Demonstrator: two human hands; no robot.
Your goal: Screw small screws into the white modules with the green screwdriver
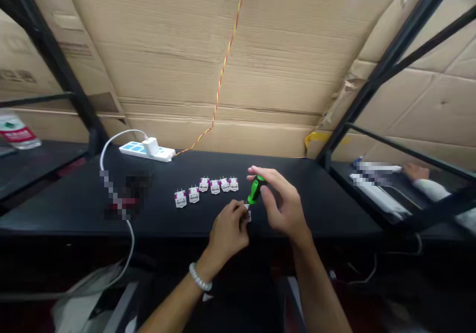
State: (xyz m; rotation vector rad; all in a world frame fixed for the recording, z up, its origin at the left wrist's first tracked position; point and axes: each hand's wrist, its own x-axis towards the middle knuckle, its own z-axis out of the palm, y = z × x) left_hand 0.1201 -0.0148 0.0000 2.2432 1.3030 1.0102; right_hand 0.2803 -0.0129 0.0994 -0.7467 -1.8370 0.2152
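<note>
"What's behind the black tabletop (334, 209) in the head view?"

"Cardboard (275, 60), with a twisted wire (224, 65) running down to a power strip (163, 155)."

"And the left hand (226, 229)?"

"Pinched on a small white plug (249, 216) near the front edge."

"The right hand (284, 206)?"

"Thumb and fingers closed on a green-and-black screwdriver (256, 190), tilted, handle up, its shaft reaching down to that plug."

"Anything nearby?"

"Six more plugs (214, 187), white and purple, in an uneven row beyond the left hand."
</note>
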